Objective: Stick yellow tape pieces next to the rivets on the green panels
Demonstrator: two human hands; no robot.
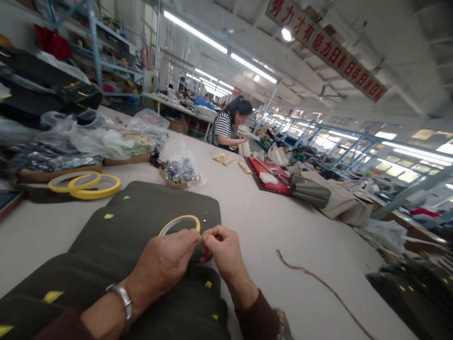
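My left hand (170,255) is closed on a roll of yellow tape (182,220), whose ring stands up behind my fingers. Close against it, my right hand (223,248) pinches at the same spot, likely on the tape's end, though the fingertips hide it. Both hands are over dark olive fabric panels (130,226) that overlap on the table. Small yellow tape pieces (109,216) are stuck on the panels. A small shiny metal stud (204,220) shows near the top panel's right edge.
Two yellow tape rolls (95,186) lie at the left, beside boxes of plastic-wrapped parts (182,167). A brown cord (318,278) runs across the white table (262,226). Stacked dark panels (414,288) lie at the right. A co-worker (226,125) sits across the table.
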